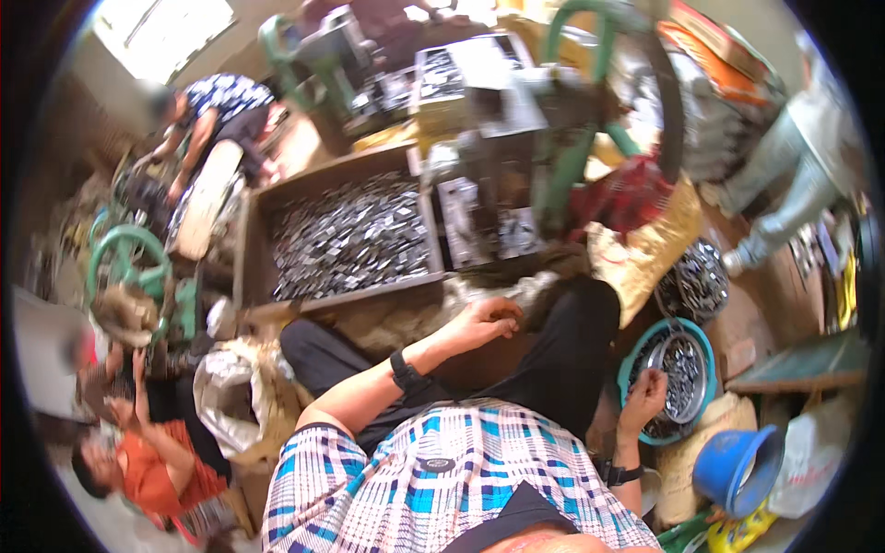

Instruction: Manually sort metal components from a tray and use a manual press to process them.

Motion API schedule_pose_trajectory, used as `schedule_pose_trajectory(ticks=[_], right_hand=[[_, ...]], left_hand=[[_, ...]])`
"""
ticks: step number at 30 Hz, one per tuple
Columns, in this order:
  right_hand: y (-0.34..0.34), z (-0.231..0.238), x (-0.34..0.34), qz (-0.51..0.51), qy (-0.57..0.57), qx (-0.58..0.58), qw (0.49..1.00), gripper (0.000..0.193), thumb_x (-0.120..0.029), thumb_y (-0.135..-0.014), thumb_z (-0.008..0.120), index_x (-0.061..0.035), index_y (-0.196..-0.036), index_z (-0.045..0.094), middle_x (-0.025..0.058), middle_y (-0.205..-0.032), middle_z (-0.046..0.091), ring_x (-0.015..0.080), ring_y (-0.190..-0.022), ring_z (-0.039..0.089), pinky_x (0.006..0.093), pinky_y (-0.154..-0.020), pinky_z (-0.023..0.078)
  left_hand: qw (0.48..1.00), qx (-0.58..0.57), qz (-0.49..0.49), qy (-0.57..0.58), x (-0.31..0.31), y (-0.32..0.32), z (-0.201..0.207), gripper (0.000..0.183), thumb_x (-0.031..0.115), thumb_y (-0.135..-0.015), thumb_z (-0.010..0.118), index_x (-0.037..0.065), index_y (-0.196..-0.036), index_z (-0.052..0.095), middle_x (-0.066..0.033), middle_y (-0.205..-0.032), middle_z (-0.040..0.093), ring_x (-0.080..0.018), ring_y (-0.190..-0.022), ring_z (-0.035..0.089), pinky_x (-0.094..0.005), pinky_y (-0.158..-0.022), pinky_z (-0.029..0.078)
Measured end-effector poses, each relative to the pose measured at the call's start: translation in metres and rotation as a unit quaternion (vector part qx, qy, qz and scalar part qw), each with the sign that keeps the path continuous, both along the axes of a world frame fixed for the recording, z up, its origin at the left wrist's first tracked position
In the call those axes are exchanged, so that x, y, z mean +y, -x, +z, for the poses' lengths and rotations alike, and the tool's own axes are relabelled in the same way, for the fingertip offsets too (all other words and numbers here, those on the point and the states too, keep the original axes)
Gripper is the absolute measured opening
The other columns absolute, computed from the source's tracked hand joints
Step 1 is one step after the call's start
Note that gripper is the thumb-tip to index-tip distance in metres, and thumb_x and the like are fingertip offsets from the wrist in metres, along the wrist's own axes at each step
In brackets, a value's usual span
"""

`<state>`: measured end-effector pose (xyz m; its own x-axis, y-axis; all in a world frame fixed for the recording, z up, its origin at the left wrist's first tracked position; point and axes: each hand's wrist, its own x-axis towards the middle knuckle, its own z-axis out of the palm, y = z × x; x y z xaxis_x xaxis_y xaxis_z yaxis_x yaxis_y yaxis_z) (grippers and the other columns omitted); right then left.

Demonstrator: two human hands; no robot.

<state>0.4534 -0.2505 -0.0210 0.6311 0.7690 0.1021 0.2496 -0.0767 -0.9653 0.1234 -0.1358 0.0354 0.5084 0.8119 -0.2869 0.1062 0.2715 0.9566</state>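
Note:
My left hand [489, 321] is over my lap, near the front of the press, with its fingers curled in. Whether it has a small piece in it I cannot make out. My right hand [645, 394] hangs above the left side of a teal basin [711, 369], fingers bent together; anything between them is too small to tell. Inside that basin sits a metal bowl with many small shiny metal pieces [684, 373]. Ahead of me stands a green and grey press [502, 175], partly blurred, with metal parts about its base.
A wooden tray [336, 300] full of flat metal pieces lies ahead left. A second container of metal pieces [696, 281] is beyond the basin. A blue bucket [719, 470] stands right, an open white sack [235, 396] left. Co-workers sit at left [171, 470] and far left [221, 101]; another person's legs [793, 157] are at right.

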Motion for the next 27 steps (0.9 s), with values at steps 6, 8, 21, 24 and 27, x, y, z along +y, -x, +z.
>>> schedule_pose_trajectory(ticks=[6, 8, 21, 24, 27], right_hand=[[0.147, 0.123, 0.099, 0.391, -0.101, -0.106, 0.909, 0.013, -0.009, -0.084, 0.061, -0.0002, -0.092, 0.056, 0.0042, -0.069, 0.055, 0.0106, -0.054, 0.049, 0.0239, -0.05, 0.04], [0.204, 0.136, 0.127, 0.489, -0.164, -0.2, 0.833, 0.018, -0.007, -0.08, 0.063, 0.0005, -0.094, 0.055, 0.0108, -0.072, 0.057, 0.0195, -0.055, 0.054, 0.0292, -0.052, 0.044], [0.477, 0.059, 0.313, 0.591, -0.086, -0.43, 0.677, 0.067, -0.047, -0.083, 0.055, 0.0049, -0.124, 0.043, 0.0262, -0.121, 0.049, 0.0387, -0.113, 0.047, 0.0421, -0.097, 0.038], [0.495, 0.045, 0.297, 0.612, -0.206, -0.409, 0.645, 0.068, -0.048, -0.083, 0.056, 0.0043, -0.126, 0.042, 0.0242, -0.126, 0.046, 0.039, -0.118, 0.042, 0.0439, -0.1, 0.033], [0.503, 0.031, 0.293, 0.626, -0.119, -0.4, 0.659, 0.072, -0.051, -0.082, 0.055, 0.0029, -0.128, 0.042, 0.0229, -0.132, 0.042, 0.0361, -0.123, 0.038, 0.043, -0.104, 0.029]], left_hand=[[0.995, 0.059, -0.002, -0.077, -0.027, 0.083, -0.011, 0.025, 0.014, -0.089, 0.056, -0.002, -0.107, 0.056, -0.0075, -0.09, 0.062, -0.0139, -0.081, 0.06, -0.0285, -0.073, 0.05], [0.991, 0.078, -0.011, -0.109, -0.026, 0.1, -0.01, 0.025, 0.016, -0.085, 0.058, 0.0, -0.105, 0.058, -0.0096, -0.087, 0.063, -0.0176, -0.078, 0.062, -0.0325, -0.071, 0.049], [0.951, 0.225, 0.012, -0.213, -0.03, 0.148, -0.043, 0.025, 0.017, -0.076, 0.059, 0.001, -0.095, 0.06, -0.0212, -0.085, 0.062, -0.0387, -0.085, 0.059, -0.0454, -0.074, 0.048], [0.952, 0.154, -0.008, -0.263, -0.035, 0.15, -0.041, 0.02, 0.016, -0.075, 0.059, 0.001, -0.089, 0.058, -0.0217, -0.082, 0.061, -0.0397, -0.083, 0.059, -0.047, -0.07, 0.047], [0.939, 0.178, -0.016, -0.294, -0.037, 0.153, -0.037, 0.018, 0.014, -0.074, 0.06, -0.001, -0.083, 0.056, -0.022, -0.079, 0.06, -0.0403, -0.08, 0.059, -0.0479, -0.067, 0.047]])
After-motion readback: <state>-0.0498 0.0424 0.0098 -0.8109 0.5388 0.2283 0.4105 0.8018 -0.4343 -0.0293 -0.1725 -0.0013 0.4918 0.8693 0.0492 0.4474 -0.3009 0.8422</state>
